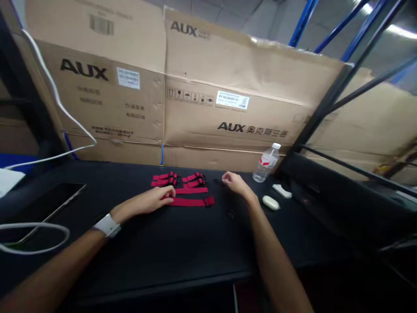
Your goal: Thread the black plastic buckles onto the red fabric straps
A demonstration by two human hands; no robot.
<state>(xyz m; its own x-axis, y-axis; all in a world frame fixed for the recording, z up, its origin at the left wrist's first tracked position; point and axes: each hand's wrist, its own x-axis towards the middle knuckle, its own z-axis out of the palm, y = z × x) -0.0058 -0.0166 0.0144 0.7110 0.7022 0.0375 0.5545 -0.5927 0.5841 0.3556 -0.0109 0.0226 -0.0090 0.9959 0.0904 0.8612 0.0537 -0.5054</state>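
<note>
My left hand [158,198] is closed at the left end of a red webbing strap [189,202] that lies flat on the black table, its fingertips pinched on the strap. A black buckle [207,201] sits at the right end of that strap. Just behind it lies another red strap [195,190]. Further back are two small groups of folded red straps with black buckles, a left group [164,179] and a right group [194,179]. My right hand [235,182] is closed, fingertips together beside small dark pieces [217,181]; what it holds is hidden.
Small black parts [230,215] lie in front of my right hand. To the right stand a water bottle [267,163], a white oval case [270,203] and a white object [282,191]. A phone [48,208] and white cable [55,91] lie left; cardboard boxes [195,117] wall the back.
</note>
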